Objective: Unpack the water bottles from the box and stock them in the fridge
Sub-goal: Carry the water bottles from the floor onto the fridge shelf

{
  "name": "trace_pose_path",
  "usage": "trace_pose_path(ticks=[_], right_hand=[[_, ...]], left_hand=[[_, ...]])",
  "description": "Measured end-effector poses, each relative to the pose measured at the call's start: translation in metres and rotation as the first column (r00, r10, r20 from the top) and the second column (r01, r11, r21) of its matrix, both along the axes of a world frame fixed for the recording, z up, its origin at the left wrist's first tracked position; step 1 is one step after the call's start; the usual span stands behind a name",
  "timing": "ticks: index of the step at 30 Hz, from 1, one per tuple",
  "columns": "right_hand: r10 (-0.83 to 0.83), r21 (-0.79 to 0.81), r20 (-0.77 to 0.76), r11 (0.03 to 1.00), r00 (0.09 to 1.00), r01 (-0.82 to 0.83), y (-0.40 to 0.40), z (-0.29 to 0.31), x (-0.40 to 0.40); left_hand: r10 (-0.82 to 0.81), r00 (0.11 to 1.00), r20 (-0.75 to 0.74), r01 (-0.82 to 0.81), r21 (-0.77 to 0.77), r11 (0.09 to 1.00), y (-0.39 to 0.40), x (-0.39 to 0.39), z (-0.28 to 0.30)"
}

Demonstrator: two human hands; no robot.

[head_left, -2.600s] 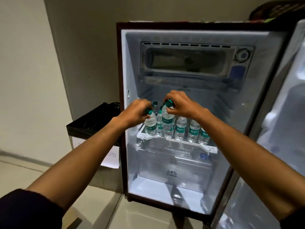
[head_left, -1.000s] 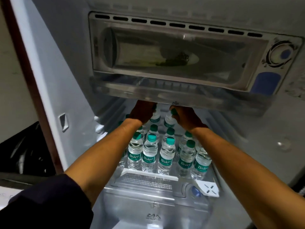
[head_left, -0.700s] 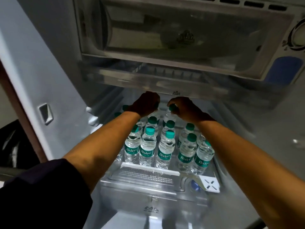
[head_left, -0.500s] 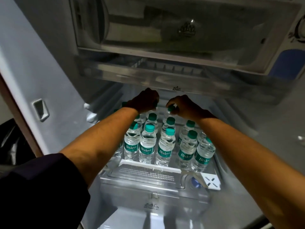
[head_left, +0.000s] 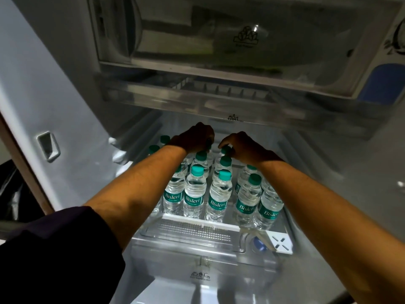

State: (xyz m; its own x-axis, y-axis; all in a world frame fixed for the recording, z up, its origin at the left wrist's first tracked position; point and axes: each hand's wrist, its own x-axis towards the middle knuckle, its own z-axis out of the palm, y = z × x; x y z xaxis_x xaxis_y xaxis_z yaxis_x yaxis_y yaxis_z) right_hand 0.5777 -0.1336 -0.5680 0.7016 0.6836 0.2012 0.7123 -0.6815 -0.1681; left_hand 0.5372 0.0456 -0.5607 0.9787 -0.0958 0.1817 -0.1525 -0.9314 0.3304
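Both hands, left [head_left: 195, 137] and right [head_left: 237, 145], pinch bottle caps [head_left: 225, 150] at the shelf's [head_left: 192, 229] twelve o'clock, seating rear bottles upright.

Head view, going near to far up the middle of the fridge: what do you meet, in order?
Clear drawer → white shelf edge → front row of bottles → left hand and right hand at the back bottles → clear tray.

Dark navy sleeve [head_left: 54, 249] pushed up, forearms bare
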Motion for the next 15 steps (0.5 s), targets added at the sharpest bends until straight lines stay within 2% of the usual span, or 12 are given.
trace_pose_path(ticks=[9,15], right_hand=[[-0.036,-0.001,0.013,0.999,0.999,0.036,-0.001,-0.005,-0.006],[-0.077,0.0,0.014,0.997,0.997,0.077,-0.004,-0.003,-0.015]], left_hand=[[0.025,0.997,-0.076,-0.033,-0.107,0.994,-0.003,-0.004,0.003],[0.052,0.999,-0.007,-0.053,-0.062,0.997,-0.011,-0.021,0.007]])
